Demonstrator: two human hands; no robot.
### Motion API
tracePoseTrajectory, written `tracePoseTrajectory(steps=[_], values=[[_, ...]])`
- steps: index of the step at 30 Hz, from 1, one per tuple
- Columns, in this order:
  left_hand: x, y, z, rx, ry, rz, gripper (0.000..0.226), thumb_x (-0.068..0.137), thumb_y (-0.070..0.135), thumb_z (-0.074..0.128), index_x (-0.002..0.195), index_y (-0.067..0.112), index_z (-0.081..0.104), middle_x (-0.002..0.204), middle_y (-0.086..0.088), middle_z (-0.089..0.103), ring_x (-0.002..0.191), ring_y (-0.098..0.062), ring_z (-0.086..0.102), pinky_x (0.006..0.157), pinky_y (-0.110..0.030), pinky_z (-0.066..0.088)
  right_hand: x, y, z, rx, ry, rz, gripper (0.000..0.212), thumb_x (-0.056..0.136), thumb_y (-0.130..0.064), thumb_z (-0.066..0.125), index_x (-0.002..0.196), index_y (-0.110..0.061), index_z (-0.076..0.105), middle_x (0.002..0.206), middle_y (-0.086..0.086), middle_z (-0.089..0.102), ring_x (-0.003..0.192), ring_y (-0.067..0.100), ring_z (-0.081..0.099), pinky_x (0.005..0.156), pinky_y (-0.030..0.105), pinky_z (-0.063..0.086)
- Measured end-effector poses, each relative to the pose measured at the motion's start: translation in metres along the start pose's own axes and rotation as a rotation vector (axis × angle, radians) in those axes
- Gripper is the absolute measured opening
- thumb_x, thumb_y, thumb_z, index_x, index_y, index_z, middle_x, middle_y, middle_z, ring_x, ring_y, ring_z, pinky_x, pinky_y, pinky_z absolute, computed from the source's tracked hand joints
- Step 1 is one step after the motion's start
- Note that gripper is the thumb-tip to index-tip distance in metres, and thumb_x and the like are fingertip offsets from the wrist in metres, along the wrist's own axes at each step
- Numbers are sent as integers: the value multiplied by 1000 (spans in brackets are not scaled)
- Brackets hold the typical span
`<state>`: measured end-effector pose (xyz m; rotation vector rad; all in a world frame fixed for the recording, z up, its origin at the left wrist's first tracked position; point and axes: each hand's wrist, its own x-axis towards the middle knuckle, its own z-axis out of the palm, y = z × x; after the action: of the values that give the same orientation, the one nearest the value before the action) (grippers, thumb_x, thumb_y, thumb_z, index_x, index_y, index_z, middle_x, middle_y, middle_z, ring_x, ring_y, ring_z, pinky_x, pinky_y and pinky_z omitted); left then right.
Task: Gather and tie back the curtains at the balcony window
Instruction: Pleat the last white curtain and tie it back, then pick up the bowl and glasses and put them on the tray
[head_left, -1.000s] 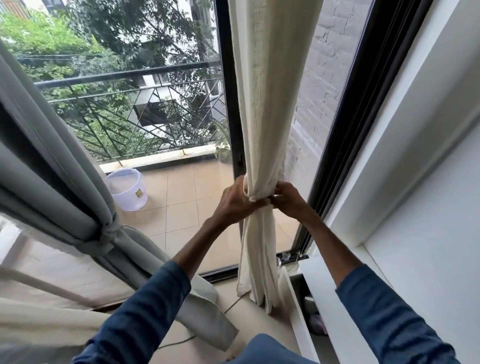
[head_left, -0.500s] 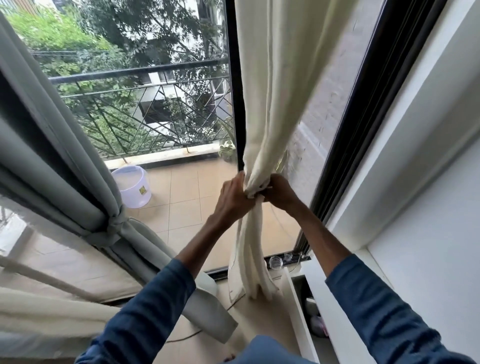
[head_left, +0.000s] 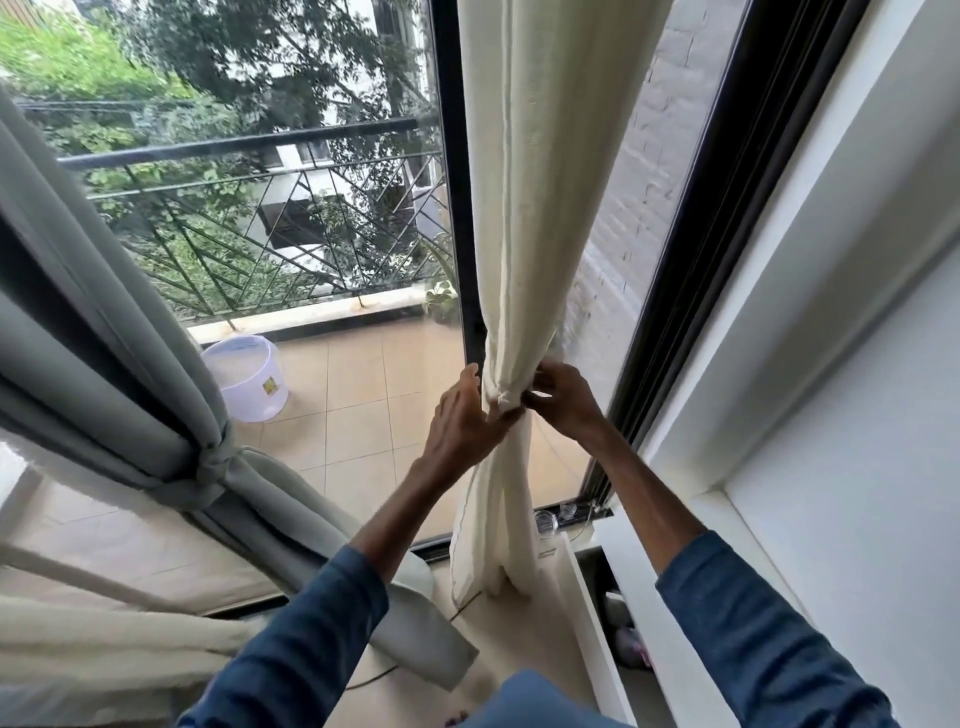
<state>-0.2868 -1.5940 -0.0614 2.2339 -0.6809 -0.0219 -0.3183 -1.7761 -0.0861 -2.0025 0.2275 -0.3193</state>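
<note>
A cream curtain (head_left: 524, 218) hangs top to bottom against the dark window frame (head_left: 452, 208), pinched into a narrow waist at a knot (head_left: 501, 402) between both hands. The left hand (head_left: 460, 421) presses it with loose, half-spread fingers; the right hand (head_left: 563, 397) pinches fabric there from the opposite side. Both are equally near. Far left, a grey curtain (head_left: 104, 338) is already tied.

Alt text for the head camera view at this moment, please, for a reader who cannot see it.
Two hands work at the gathered waist of a cream curtain by the balcony window: the left hand and right hand meet at its knot. To the left hangs a grey curtain, already tied; a white bucket stands on the balcony tiles outside.
</note>
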Motion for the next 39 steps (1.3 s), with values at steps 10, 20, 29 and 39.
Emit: tracePoseTrajectory(steps=[10,20,29,39], values=[[-23,-20,10,212,-190,-117,62,85,70,57,108,14,49,106,-11,65,97,-35,61,72,-38,47,-17,35,-2,110,70,120,49,79,3,82,125,0,65,115,12,72,107,20,70,98,33,56],[-80,-51,51,349,-618,-221,43,88,51,64,67,18,46,77,-5,54,79,-32,55,64,-36,44,-94,72,20,251,202,446,23,90,5,67,91,-16,77,90,5,80,83,17,74,65,33,60],[-82,-33,92,248,-689,-11,28,86,36,62,101,14,70,103,-7,74,94,-28,69,78,-37,57,-150,100,33,264,232,642,22,91,5,65,87,-14,76,84,4,80,73,19,74,54,27,54],[-52,-15,169,242,-775,-14,24,84,30,55,102,19,67,102,-8,72,93,-29,69,75,-38,59,-158,152,15,343,339,808,18,89,4,65,98,-8,74,85,9,79,68,18,74,53,27,52]])
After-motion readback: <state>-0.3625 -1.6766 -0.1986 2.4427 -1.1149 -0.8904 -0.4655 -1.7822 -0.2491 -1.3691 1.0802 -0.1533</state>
